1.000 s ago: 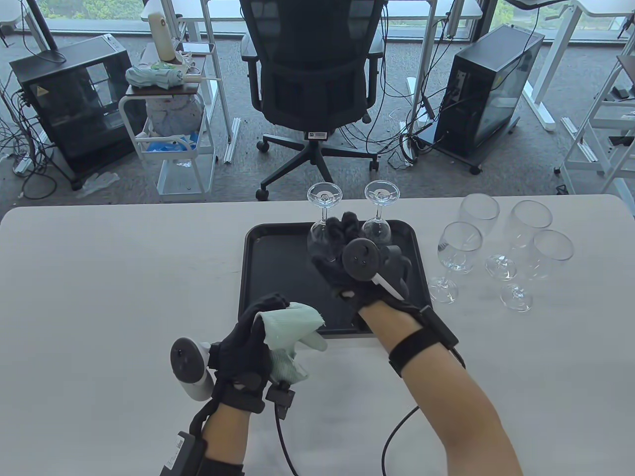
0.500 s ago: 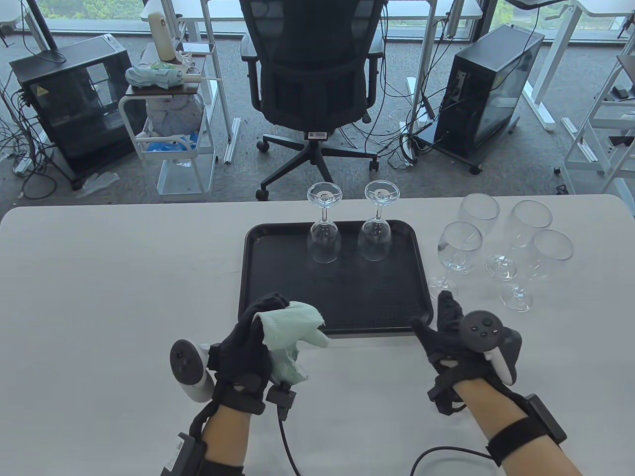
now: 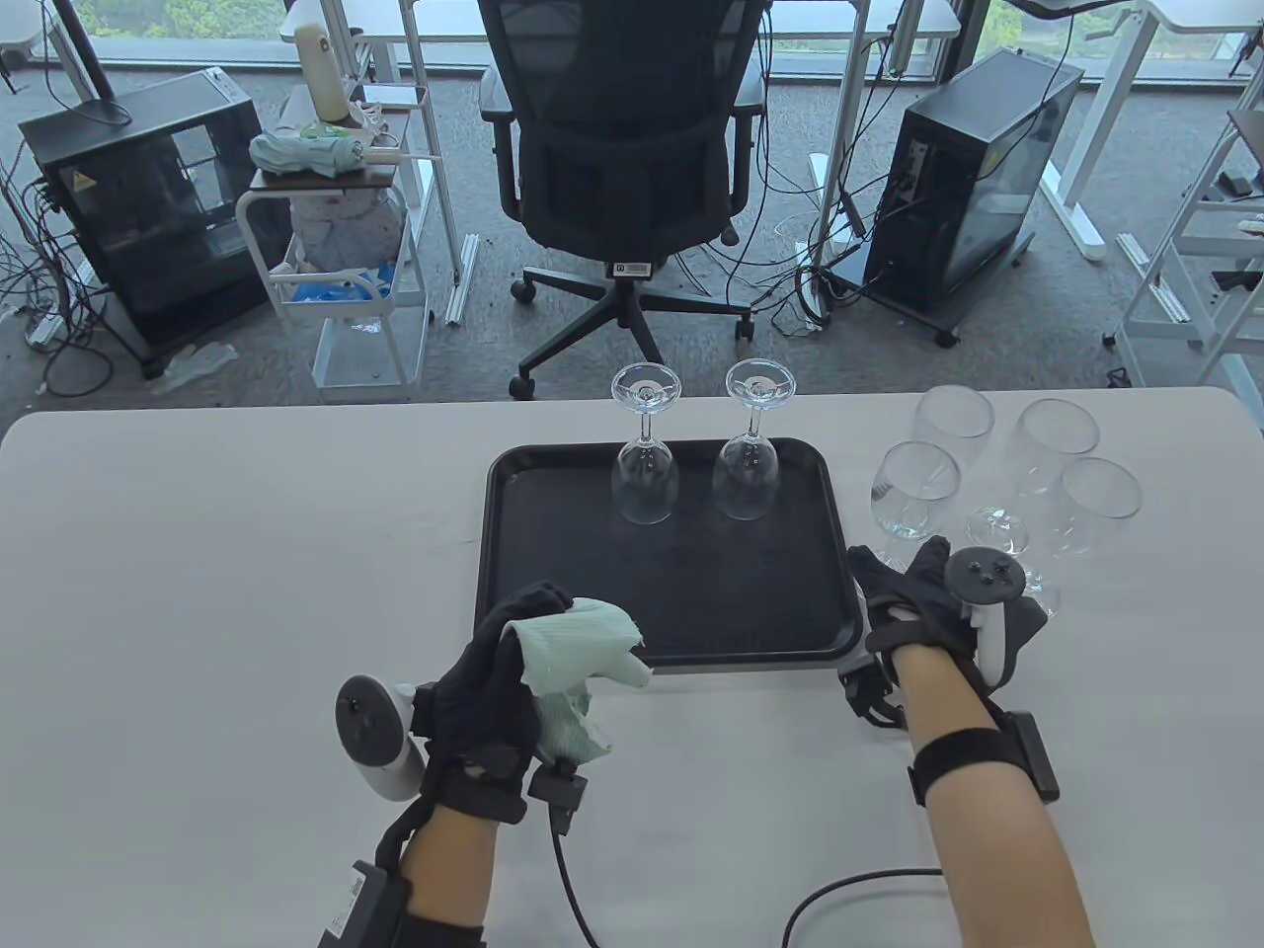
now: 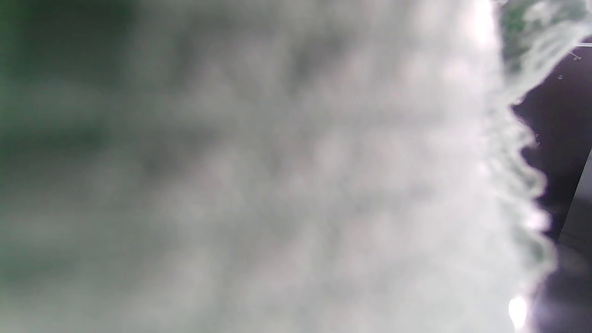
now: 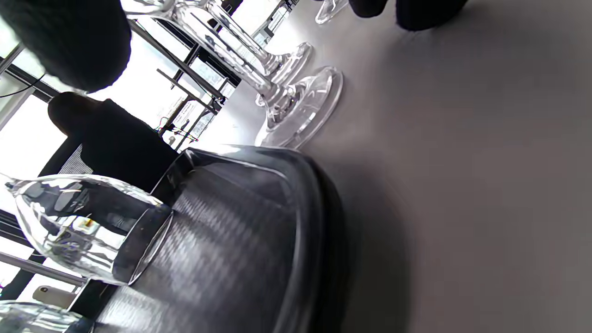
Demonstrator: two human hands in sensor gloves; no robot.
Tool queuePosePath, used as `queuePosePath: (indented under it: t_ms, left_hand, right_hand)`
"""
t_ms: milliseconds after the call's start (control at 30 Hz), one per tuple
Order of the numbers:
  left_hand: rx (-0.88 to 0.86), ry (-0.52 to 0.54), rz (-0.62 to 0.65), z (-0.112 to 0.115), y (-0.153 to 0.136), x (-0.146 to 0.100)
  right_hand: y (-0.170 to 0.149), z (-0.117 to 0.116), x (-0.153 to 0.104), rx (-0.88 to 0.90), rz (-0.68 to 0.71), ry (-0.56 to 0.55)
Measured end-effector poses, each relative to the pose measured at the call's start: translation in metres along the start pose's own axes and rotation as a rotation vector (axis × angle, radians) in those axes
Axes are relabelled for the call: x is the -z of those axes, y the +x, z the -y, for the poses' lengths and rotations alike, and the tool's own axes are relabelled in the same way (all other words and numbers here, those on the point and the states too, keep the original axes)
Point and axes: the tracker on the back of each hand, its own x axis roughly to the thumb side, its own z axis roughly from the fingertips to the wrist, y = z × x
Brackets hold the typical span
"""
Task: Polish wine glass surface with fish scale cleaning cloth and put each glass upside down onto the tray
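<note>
Since the earlier frames the right hand (image 3: 923,592) has left the tray (image 3: 553,553), swung out past its near right corner and now reaches toward the nearest upright wine glass (image 3: 913,494). Its fingers are spread at the foot and stem, though whether they have closed on the stem cannot be told. The left hand (image 3: 494,681) has not shifted, bunching the pale green cloth (image 3: 578,657) in curled fingers just off the tray's near edge. The glass stands directly ahead of the right hand, stem vertical, well apart from the left, so the right is plainly the nearer. Count: two glasses inverted (image 3: 644,474) along the tray's far edge, four upright on the tabletop by its right edge, one cloth, one tray
</note>
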Motion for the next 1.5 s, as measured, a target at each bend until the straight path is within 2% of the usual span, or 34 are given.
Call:
queuePosePath:
  t_ms: [133,367,533,733,800,900,1000,1033,1100,1167,1233,1300,1500]
  left_hand:
    - [0.000,0.009,0.003,-0.003,0.001,0.000]
    - [-0.006,0.023,-0.001,-0.008,0.001,0.000]
    - [-0.010,0.029,-0.003,-0.009,0.002,0.000]
    - [-0.008,0.030,-0.018,-0.008,0.000,0.000]
    - [-0.008,0.033,-0.025,-0.007,-0.001,-0.001]
    - [-0.006,0.034,-0.033,-0.006,-0.002,-0.001]
    - [0.000,0.035,-0.039,-0.004,-0.003,-0.002]
    - [0.003,0.037,-0.040,-0.004,-0.003,-0.002]
    - [0.011,0.037,-0.039,-0.003,-0.003,-0.002]
    - [0.017,0.036,-0.035,-0.002,-0.002,-0.002]
    - [0.022,0.039,-0.027,0.001,0.000,-0.002]
    - [0.033,0.029,-0.014,0.005,0.002,-0.002]
    - [0.082,-0.019,0.016,0.018,0.007,-0.003]
  right_hand:
    - [0.008,-0.007,0.011,-0.016,-0.040,-0.034]
    - [0.009,-0.008,0.020,0.004,-0.104,-0.102]
    - [0.001,-0.002,0.016,0.040,-0.071,-0.102]
    - [-0.013,0.010,-0.001,0.066,0.046,-0.075]
    - [-0.012,0.017,-0.012,0.080,0.132,-0.086]
    - [-0.003,0.027,-0.027,-0.031,0.338,-0.148]
    - [0.016,0.034,-0.059,-0.237,0.705,-0.221]
    - [0.023,0.033,-0.075,-0.367,0.886,-0.245]
    - [0.031,0.028,-0.108,-0.512,1.152,-0.292]
    - [0.037,0.019,-0.138,-0.631,1.294,-0.302]
    - [0.042,0.010,-0.161,-0.723,1.347,-0.320]
    - [0.048,-0.002,-0.184,-0.773,1.320,-0.317]
    - [0.072,-0.018,-0.218,-0.718,1.250,-0.351]
